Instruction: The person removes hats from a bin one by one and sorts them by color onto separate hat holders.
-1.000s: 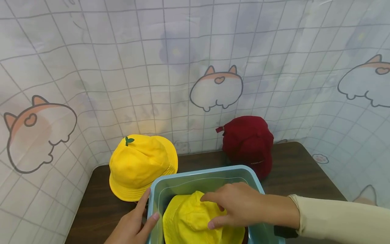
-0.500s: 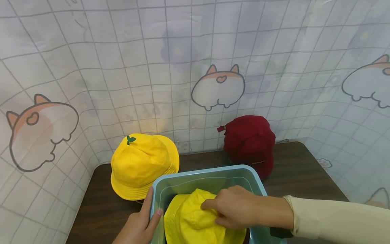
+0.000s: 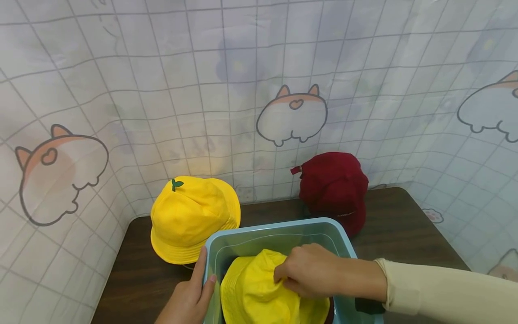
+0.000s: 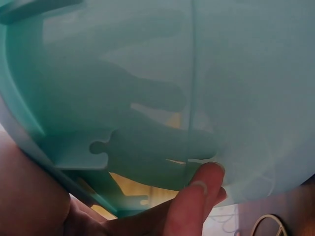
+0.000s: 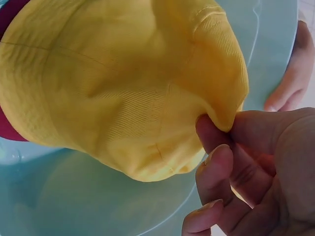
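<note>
A yellow bucket hat (image 3: 259,288) lies in a blue-green plastic bin (image 3: 279,223). My right hand (image 3: 309,270) pinches the cloth of its crown between thumb and index finger, seen closely in the right wrist view, where the hat (image 5: 123,88) shows a raised fold. The other fingers of that hand (image 5: 266,167) curl below the fold. At the bin's left wall, my left hand (image 3: 190,288) grips the rim, with the thumb over the edge. Fingertips (image 4: 209,179) touch the bin wall (image 4: 256,88) in the left wrist view. A dark red edge shows beneath the hat.
Behind the bin to the left sits another yellow hat (image 3: 194,216) with a green sprout on top. A dark red cap (image 3: 333,189) stands at the back right. Both rest on a dark wooden table (image 3: 408,229), in front of a white gridded curtain (image 3: 174,67).
My right thumb and index finger, spread over the hat at first, have closed on its crown and gathered the cloth. The left hand stays at the bin's rim. The view has shifted slightly.
</note>
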`<state>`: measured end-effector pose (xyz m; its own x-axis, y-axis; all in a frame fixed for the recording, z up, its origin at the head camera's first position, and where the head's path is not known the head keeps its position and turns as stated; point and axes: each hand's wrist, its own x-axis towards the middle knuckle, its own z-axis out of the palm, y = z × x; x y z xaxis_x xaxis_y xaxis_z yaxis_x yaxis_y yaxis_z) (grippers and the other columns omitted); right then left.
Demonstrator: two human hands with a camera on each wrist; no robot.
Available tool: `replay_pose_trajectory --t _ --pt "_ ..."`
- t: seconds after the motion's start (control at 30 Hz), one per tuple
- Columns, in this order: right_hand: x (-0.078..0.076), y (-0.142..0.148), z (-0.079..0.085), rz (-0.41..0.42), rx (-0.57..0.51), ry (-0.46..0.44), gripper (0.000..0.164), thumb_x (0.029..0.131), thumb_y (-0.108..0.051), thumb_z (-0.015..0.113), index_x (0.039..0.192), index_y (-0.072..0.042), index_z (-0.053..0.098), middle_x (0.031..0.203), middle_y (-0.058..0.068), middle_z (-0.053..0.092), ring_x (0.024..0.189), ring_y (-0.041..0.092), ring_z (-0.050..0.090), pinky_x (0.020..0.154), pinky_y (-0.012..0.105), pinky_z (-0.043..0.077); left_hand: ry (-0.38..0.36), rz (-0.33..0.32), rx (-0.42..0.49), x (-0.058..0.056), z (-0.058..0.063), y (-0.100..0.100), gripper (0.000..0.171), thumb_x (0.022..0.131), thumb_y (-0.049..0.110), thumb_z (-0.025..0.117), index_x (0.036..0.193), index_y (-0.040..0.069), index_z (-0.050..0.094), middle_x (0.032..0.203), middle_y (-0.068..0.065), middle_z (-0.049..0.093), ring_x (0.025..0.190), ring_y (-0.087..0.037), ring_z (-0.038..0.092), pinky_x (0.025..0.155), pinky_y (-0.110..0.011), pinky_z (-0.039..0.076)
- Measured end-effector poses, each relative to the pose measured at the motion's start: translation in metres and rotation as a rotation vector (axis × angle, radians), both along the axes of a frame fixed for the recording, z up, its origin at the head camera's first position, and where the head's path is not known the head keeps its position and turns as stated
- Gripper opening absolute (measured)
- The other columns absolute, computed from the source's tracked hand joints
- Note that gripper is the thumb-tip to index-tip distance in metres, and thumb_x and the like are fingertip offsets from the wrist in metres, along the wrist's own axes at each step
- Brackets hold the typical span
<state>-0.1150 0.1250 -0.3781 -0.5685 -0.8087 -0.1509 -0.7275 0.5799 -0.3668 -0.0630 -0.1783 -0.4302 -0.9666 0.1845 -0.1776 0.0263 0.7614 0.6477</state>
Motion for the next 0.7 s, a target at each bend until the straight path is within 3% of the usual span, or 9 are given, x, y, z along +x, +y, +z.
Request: replay_pose_trajectory --t 0.47,0.7 --pt "0.0 0.007 0.009 -0.073 -0.091 0.026 0.009 0.092 -0.019 0.074 0.099 -0.024 0.076 0.08 -0.015 0.07 0.061 -0.002 0.05 0.063 0.014 0.049 -0.014 0.018 0.008 0.0 -0.001 0.002 0.07 0.11 0.029 0.047 0.166 0.012 0.009 0.056 0.002 0.048 0.045 -0.01 0.046 0.054 -0.028 0.043" --pt "-0.001 0.011 0.016 -0.073 -0.151 0.083 0.008 0.092 -0.015 0.073 0.095 -0.023 0.074 0.078 -0.015 0.069 0.06 -0.003 0.047 0.061 0.013 0.047 -0.025 0.012 0.026 0.001 0.0 0.001 0.071 0.11 0.03 0.047 0.166 0.013 0.007 0.056 0.003 0.049 0.044 -0.01 0.047 0.055 -0.028 0.044"
